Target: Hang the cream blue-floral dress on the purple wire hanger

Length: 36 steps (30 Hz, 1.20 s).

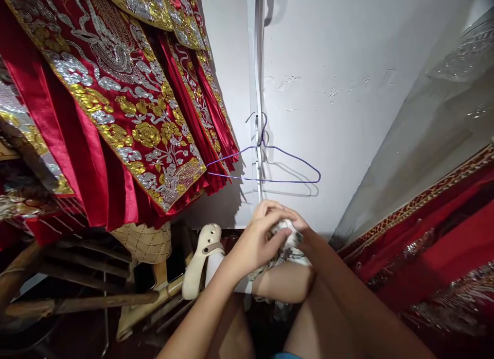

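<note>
Both my hands are together above my raised leg, around a crumpled whitish cloth with a dark pattern (pixel 288 233). My left hand (pixel 262 235) is curled over its near left side, thumb and fingers bent against it. My right hand (pixel 300 224) presses in from the right and far side, its fingers mostly hidden behind the left hand and the cloth. More of the fabric hangs down over my leg. Just beyond the hands, a purple wire hanger (pixel 289 181) hangs with nothing on it from a white metal stand (pixel 259 81).
A red skirt-like garment with gold and silver embroidery (pixel 146 135) hangs at left. Below it stands a bamboo chair (pixel 85 303) with a woven straw item (pixel 145 240). A cream clog (pixel 203 261) is on my foot. Red fabric (pixel 443 251) lies at right, beside the white wall (pixel 328 50).
</note>
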### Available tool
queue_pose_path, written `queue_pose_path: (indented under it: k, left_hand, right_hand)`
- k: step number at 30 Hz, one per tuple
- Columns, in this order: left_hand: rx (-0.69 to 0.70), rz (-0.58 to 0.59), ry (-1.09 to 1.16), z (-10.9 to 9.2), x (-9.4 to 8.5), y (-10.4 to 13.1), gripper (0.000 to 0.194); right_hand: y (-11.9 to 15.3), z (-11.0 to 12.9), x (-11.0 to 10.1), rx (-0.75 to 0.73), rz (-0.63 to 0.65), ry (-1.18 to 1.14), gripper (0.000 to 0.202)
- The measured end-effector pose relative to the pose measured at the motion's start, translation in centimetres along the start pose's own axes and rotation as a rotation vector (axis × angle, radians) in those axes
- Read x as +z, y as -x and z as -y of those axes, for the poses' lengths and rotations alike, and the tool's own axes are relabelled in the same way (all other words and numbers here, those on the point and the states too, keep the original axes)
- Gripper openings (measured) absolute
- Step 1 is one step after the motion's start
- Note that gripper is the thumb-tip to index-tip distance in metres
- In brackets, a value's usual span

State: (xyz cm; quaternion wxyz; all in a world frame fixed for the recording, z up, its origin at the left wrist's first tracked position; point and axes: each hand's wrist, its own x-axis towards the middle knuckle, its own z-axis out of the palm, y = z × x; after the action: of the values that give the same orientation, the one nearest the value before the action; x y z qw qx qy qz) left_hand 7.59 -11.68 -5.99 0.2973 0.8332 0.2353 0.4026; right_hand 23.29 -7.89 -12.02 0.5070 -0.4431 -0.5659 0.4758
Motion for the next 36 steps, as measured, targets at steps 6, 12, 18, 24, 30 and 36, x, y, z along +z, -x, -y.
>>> queue_pose_path:
  k: [6,12,18,24,30,36]
  left_hand:
    - [-0.157,0.158,0.086,3.8,-1.9,-0.4,0.038]
    - [-0.359,0.562,-0.225,9.6,-2.9,2.0,0.061]
    - [-0.344,0.254,-0.427,9.8,-6.7,2.7,0.043]
    - [-0.304,0.098,-0.542,7.1,-10.2,2.3,0.034]
    - [-0.563,0.1,-0.733,9.4,-12.9,1.5,0.02]
    - [-0.413,-0.402,-0.274,11.1,-11.8,-2.6,0.031]
  right_hand:
    - [0.9,5.4,-1.4,0.277,0.461,-0.037,0.008]
    - [-0.1,8.3,-5.7,-0.031,0.447,0.32,0.015]
    - [-4.7,4.5,-5.9,-0.499,-0.415,0.31,0.033]
    - [-7.4,1.9,-5.9,-0.32,-0.32,0.485,0.025]
    - [-4.7,3.1,-9.2,-0.295,-0.401,0.602,0.021]
    - [-2.5,5.6,-9.8,-0.274,-0.362,0.658,0.025]
